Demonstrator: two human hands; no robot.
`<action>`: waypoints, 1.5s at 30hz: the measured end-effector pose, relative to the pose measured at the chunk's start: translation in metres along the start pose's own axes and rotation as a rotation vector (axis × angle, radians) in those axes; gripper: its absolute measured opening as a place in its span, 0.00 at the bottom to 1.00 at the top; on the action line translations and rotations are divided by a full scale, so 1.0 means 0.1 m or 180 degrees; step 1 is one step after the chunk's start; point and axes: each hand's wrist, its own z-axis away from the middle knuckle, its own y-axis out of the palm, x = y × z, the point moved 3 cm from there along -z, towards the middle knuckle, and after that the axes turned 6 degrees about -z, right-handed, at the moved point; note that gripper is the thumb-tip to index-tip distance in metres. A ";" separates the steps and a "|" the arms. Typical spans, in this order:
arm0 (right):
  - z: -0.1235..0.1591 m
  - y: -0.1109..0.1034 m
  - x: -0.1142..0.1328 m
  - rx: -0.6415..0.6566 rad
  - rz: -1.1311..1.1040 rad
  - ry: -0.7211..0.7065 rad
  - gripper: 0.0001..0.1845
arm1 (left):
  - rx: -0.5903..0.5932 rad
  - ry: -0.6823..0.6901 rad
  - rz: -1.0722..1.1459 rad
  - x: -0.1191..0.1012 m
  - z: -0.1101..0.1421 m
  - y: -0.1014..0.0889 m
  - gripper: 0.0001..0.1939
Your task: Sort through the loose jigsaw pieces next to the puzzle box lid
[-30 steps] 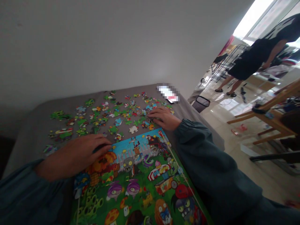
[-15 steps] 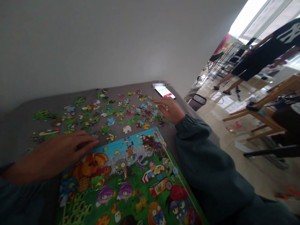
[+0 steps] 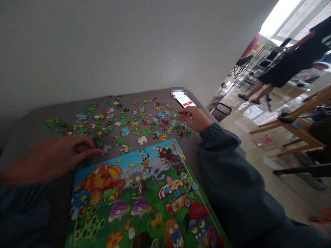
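Phone digits blur beyond puzzle pieces; left hand, ten o'clock from board, right hand, one, both half-curled, holds unclear.

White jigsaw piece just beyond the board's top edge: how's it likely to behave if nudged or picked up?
The white piece looks flat and thin, so probably light and unlikely to roll. Its knobbed outline may catch on nearby pieces if pushed far. Lying flat on the gray surface, it could be fiddly to lift.
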 end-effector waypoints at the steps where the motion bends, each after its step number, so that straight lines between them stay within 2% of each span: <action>1: 0.00 0.00 0.01 0.0052 -0.0004 0.0015 0.16 | 0.0227 -0.0034 -0.0038 -0.03 0.01 -0.03 0.27; 2: 0.00 0.01 0.01 0.0108 -0.0017 0.0023 0.16 | 0.0434 -0.0062 -0.0059 -0.07 0.03 -0.06 0.28; 4: 0.01 0.04 0.02 0.0222 -0.0067 0.0018 0.16 | 0.0578 -0.0089 -0.0035 -0.16 0.06 -0.14 0.29; 10: 0.07 0.23 0.15 0.0658 -0.0294 -0.0440 0.16 | 0.0495 0.0247 0.0197 -0.38 0.13 -0.25 0.27; 16: 0.15 0.36 0.43 0.0936 -0.0454 -0.0909 0.13 | 0.0348 0.0491 0.0323 -0.22 0.17 -0.24 0.22; 20: 0.21 0.46 0.61 0.1194 -0.0529 -0.1222 0.10 | 0.0409 0.0203 0.0240 -0.07 0.15 -0.23 0.20; 23: 0.24 0.53 0.70 0.1323 -0.0516 -0.1331 0.10 | 0.0135 -0.0024 0.0143 -0.03 0.13 -0.26 0.20; 27: 0.26 0.57 0.73 0.1402 -0.0525 -0.1350 0.11 | -0.0669 -0.0295 0.0167 -0.03 0.13 -0.35 0.24; 29: 0.26 0.57 0.73 0.1425 -0.0552 -0.1332 0.11 | -0.0857 -0.0260 0.0240 -0.04 0.14 -0.36 0.23; 35: 0.25 0.57 0.72 0.1481 -0.0514 -0.1305 0.11 | -0.0949 0.0259 0.0410 -0.11 0.16 -0.32 0.27; 38: 0.25 0.57 0.73 0.1449 -0.0488 -0.1319 0.10 | -0.1043 0.0358 0.0440 -0.14 0.15 -0.32 0.28; 45: 0.24 0.57 0.73 0.1483 -0.0467 -0.1313 0.10 | -0.0917 0.0545 0.0518 -0.16 0.07 -0.22 0.24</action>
